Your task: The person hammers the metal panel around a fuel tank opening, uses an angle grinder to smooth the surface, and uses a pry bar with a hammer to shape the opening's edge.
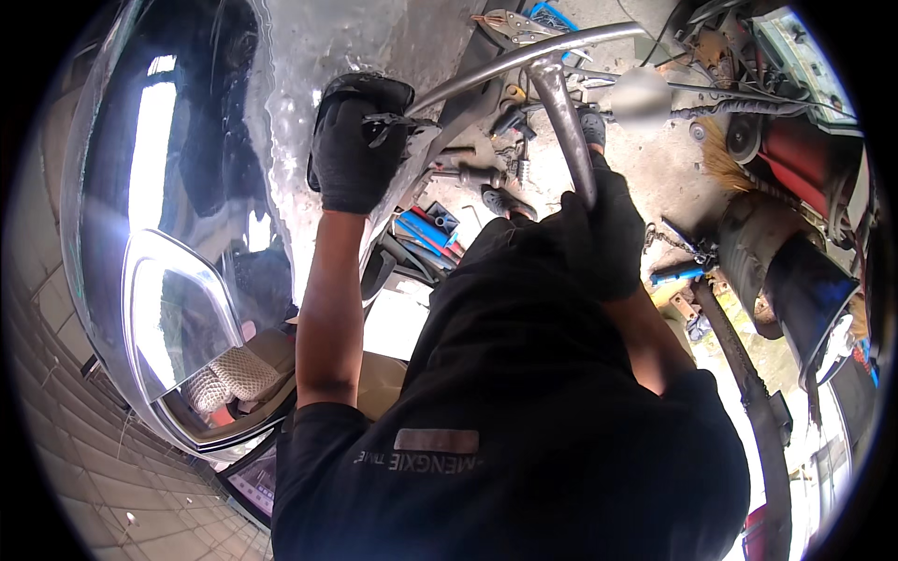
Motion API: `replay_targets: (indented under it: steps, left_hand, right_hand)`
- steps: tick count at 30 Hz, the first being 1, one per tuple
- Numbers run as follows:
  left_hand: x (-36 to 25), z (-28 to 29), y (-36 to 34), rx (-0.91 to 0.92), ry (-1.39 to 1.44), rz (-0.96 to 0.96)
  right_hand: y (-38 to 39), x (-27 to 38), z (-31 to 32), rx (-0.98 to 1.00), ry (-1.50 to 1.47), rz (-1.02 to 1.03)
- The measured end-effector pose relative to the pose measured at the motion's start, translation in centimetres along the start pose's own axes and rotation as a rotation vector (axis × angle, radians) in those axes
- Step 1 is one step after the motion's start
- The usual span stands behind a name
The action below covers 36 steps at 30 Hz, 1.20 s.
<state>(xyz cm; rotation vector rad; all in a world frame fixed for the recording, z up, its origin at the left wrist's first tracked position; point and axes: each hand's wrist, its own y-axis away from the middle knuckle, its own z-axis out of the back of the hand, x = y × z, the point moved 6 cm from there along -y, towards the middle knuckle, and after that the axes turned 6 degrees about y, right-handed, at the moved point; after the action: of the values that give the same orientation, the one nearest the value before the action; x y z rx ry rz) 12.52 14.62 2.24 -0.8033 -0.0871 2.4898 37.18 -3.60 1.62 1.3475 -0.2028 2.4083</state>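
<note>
My right hand (pixel 603 234), in a black glove, is wrapped round the steel handle of a hammer (pixel 564 117). The hammer's long, curved, narrow head reaches left, and its tip ends beside my left hand (pixel 357 154). That hand, gloved in black too, is curled over a black, rounded block-like piece (pixel 393 91) against a bare grey metal panel (pixel 301 47) of a car. The glove's fingers look worn or ragged, and they hide most of the piece. Dark car glass (pixel 210 112) lies left of the panel, along a rough, pale edge.
Tools lie scattered on the floor, among them locking pliers (pixel 510 25) and blue-handled tools (pixel 426 229). On the right stand a red machine (pixel 795 159), a worn cylindrical drum (pixel 748 234) and a broom (pixel 716 150). A long dark bar (pixel 730 337) runs below them.
</note>
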Motion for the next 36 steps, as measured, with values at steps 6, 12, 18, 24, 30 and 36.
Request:
replay_targets:
  steps: [6, 12, 18, 24, 30, 36]
  left_hand:
    - [2.2, -0.5, 0.2, 0.009, 0.081, 0.144]
    - [1.7, 0.3, -0.3, 0.205, 0.119, 0.206]
    - [2.5, 0.1, -2.3, 0.357, 0.114, -0.080]
    - [2.0, -0.1, -2.1, 0.316, 0.079, -0.159]
    - [2.6, -0.3, -2.5, 0.299, 0.107, -0.140]
    - [2.5, -0.4, -2.4, 0.319, 0.102, -0.056]
  right_hand:
    - [-0.4, -0.6, -2.4, 0.250, -0.028, 0.002]
    - [-0.5, 0.4, -4.3, 0.316, -0.440, -0.173]
    - [1.2, -2.5, -6.4, 0.470, -0.506, -0.291]
    - [1.9, -2.1, -7.7, 0.528, -0.641, -0.301]
    - [0.4, -1.4, -7.3, 0.507, -0.794, -0.450]
    - [0.0, -1.9, -8.9, 0.615, -0.514, -0.227]
